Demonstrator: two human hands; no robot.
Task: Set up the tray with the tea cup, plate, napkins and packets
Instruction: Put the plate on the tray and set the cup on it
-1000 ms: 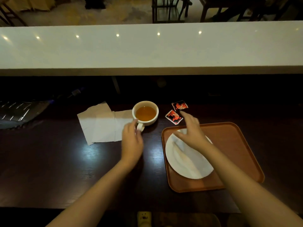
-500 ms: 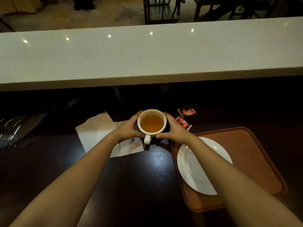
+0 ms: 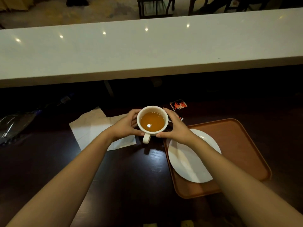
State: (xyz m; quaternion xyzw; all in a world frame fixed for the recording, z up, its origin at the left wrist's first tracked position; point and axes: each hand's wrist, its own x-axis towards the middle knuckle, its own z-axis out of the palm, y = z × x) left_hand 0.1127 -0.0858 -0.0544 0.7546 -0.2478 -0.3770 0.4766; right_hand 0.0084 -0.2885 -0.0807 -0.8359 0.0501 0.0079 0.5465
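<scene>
Tea cup: the white tea cup [image 3: 152,123], full of amber tea, is sitting between both hands just off the tray's far left corner, its handle pointing back toward the person; whether its base is touching the table cannot be told.
Left hand: the left hand [image 3: 127,126] is wrapping the cup's left side, fingers curling round the wall and thumb lying near the handle, gripping the cup.
Right hand: the right hand [image 3: 176,128] is closing on the cup's right side in the same way, its wrist crossing above the tray's far left corner.
Tray: the brown tray [image 3: 242,145] is lying on the dark table [image 3: 131,177], to the right of the cup.
Plate: the white plate [image 3: 191,163] is resting in the tray's left half, partly under the right forearm.
Napkins: the white napkins [image 3: 91,126] are lying flat on the table, left of the tray and beyond the left wrist.
Packets: one red and black packet [image 3: 178,104] is lying beyond the tray's far left corner; a second packet [image 3: 180,117] is peeking out just behind the right hand.
Counter: a pale counter [image 3: 147,51] is running across beyond the tray.
</scene>
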